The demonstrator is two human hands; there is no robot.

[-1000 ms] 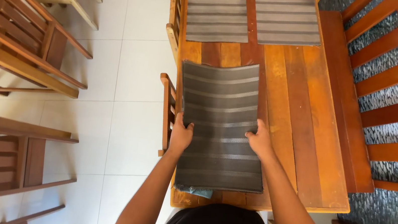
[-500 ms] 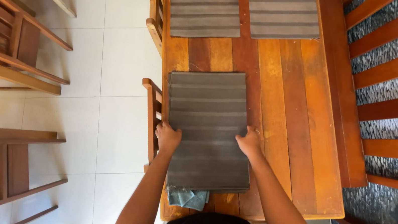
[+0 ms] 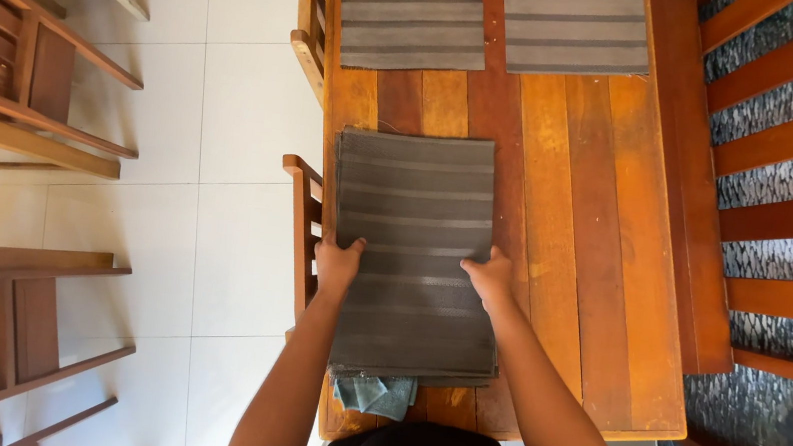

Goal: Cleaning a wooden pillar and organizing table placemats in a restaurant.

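On the white tiled floor [image 3: 226,132] at the left stand several wooden chairs [image 3: 21,76], and one more chair [image 3: 300,231] is tucked against the worktop's left edge. The left hand [image 3: 338,264] rests flat on the left edge of a grey striped placemat [image 3: 413,255], fingers [image 3: 351,246] pressed together on top, thumb side hidden. The placemat, apparently the top of a small stack, lies flat near the front left corner of the wooden worktop [image 3: 568,224], over a blue-green cloth [image 3: 376,392] that peeks out at the front edge. The right hand [image 3: 491,275] lies on the mat's right edge, fingers loosely curled and close together, pressing rather than pinching. Two more grey placemats [image 3: 413,8] already lie side by side at the far edge. As a judgement, the far places are laid and this mat is down but not yet released; the right half of the worktop, beside the slatted bench [image 3: 785,180], holds no mat.
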